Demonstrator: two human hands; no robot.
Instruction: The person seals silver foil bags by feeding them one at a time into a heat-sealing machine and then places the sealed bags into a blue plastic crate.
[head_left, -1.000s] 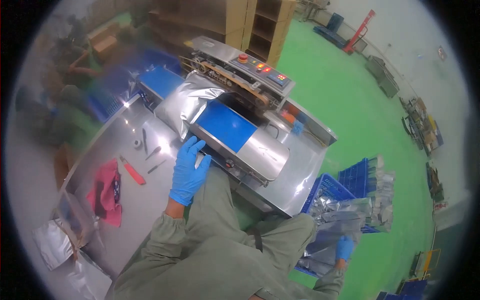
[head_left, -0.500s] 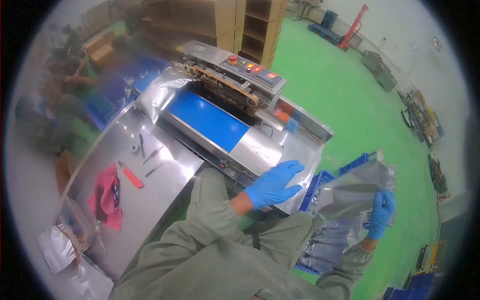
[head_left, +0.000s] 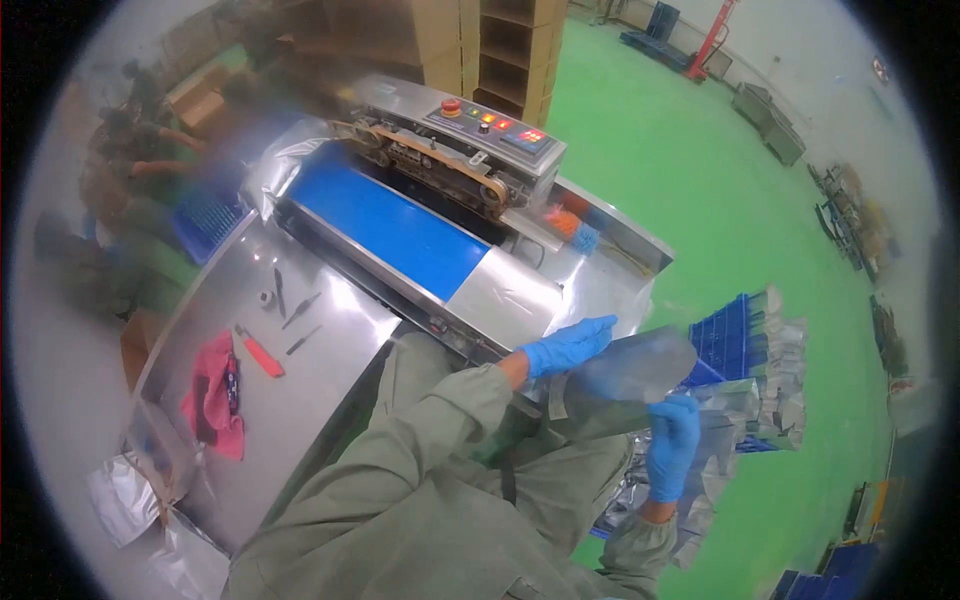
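A silver foil bag point(head_left: 630, 370) lies tilted between my two blue-gloved hands, right of the sealing machine's steel end. My right hand point(head_left: 673, 445) pinches its lower right edge. Along the bag's upper left side rests my left hand point(head_left: 570, 348), its fingers stretched out; whether the thumb beneath holds the bag is hidden. The band sealing machine point(head_left: 460, 135) stands ahead with its blue conveyor belt point(head_left: 390, 225). At the belt's far left end another foil bag point(head_left: 285, 170) is partly in view. More foil bags point(head_left: 715, 450) fill a place below my right hand.
A steel table point(head_left: 300, 375) on the left bears a pink cloth point(head_left: 212, 390), a red-handled knife point(head_left: 262, 355) and small tools. Blue crates point(head_left: 722, 340) with foil bags stand on the green floor at right. Co-workers point(head_left: 130, 180) are blurred at far left, near cardboard boxes point(head_left: 400, 35).
My right hand has brought the foil bag leftward from over the crates. My left hand has moved slightly right to meet it. The far bag has travelled further left along the belt.
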